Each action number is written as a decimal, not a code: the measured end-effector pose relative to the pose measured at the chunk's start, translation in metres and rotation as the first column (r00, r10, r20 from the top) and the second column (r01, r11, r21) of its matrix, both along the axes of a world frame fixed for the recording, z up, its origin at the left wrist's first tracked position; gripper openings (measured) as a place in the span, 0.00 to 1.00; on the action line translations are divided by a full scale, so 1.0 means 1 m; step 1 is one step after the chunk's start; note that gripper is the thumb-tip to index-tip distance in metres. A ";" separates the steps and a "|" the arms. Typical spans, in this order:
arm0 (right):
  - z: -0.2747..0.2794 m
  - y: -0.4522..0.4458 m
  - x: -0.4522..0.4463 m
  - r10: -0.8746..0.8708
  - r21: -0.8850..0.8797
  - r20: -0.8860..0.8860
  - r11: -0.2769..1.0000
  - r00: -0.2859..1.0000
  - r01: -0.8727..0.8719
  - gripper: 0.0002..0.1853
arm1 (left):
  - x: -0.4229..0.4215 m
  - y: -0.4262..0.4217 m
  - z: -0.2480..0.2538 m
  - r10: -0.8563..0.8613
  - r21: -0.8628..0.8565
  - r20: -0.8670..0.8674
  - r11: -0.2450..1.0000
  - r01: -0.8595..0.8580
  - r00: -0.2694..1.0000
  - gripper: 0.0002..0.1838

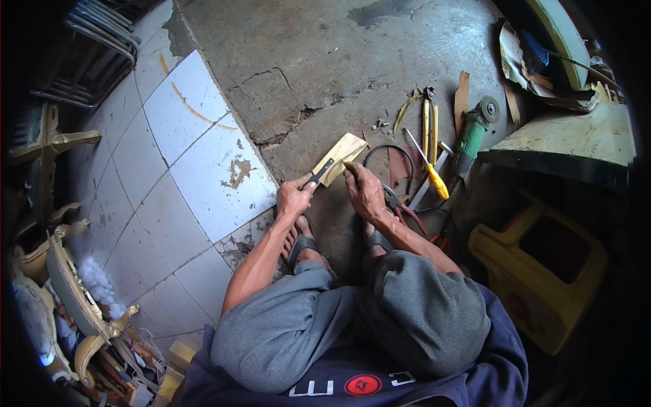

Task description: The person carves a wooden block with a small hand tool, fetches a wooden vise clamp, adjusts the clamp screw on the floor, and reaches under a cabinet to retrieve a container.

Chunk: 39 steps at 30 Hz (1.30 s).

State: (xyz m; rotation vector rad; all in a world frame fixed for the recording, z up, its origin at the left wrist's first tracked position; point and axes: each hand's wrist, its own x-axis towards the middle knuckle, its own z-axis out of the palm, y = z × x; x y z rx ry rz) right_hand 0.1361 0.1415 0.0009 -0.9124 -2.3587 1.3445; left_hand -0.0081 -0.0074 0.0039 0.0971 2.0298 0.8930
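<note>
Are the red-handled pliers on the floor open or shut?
Apparently open: the pliers, lying near the right hand, have their red handles spread apart. The jaws are too small to judge.

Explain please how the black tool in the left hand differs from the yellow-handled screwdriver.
The black tool is gripped in the left hand, while the yellow-handled screwdriver lies unheld on the right.
The black tool's visible part is dark; the screwdriver has a bright handle.
The black tool is partly hidden by the fingers, but the screwdriver's handle and shaft both show.
Both look slim and slanted in the picture.
</note>
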 end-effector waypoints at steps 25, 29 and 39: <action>0.006 0.005 0.000 -0.073 -0.057 -0.029 0.996 0.997 0.072 0.14 | -0.001 0.003 -0.003 -0.019 0.008 -0.017 1.000 0.019 1.000 0.21; 0.005 -0.003 0.001 -0.024 -0.025 -0.002 0.999 1.000 0.024 0.14 | 0.000 0.001 -0.001 -0.038 -0.008 -0.024 0.999 0.037 0.999 0.19; 0.006 -0.007 -0.002 0.030 -0.049 -0.007 0.998 1.000 -0.030 0.14 | 0.001 0.000 -0.003 -0.016 0.009 -0.035 1.000 0.016 0.999 0.21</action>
